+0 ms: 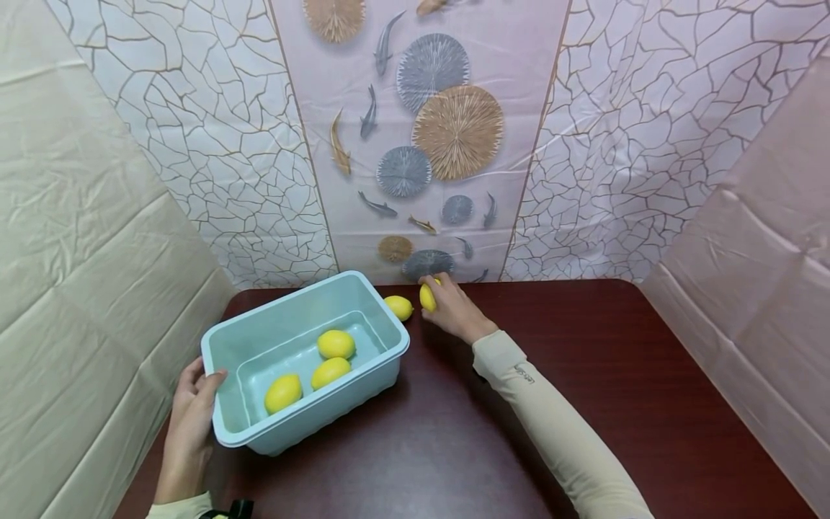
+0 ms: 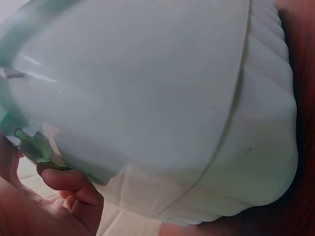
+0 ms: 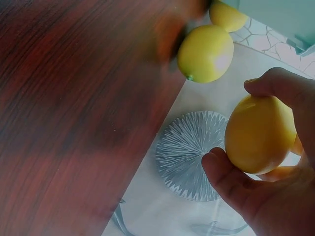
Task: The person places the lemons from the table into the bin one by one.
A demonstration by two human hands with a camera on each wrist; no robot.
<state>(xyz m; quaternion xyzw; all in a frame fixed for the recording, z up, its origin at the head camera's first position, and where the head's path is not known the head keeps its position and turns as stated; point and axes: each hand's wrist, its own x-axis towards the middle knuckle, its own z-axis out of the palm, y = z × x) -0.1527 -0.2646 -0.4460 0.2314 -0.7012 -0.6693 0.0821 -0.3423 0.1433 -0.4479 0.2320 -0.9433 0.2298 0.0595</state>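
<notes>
A light-blue plastic basin (image 1: 305,360) stands at the left of the dark wooden table, with three yellow lemons inside, one of them a lemon (image 1: 283,393) near the front wall. My left hand (image 1: 191,411) grips the basin's left rim, thumb over the edge; the left wrist view shows the basin's outer wall (image 2: 147,98) close up. At the table's back edge my right hand (image 1: 454,310) holds a lemon (image 3: 261,132) between thumb and fingers. Another lemon (image 1: 398,308) lies between that hand and the basin. Beyond it in the right wrist view shows one more lemon (image 3: 227,15).
The brown-red table (image 1: 551,382) extends to the right and front. A patterned cloth (image 1: 415,144) hangs behind its back edge, and beige cloth walls (image 1: 746,274) stand at both sides.
</notes>
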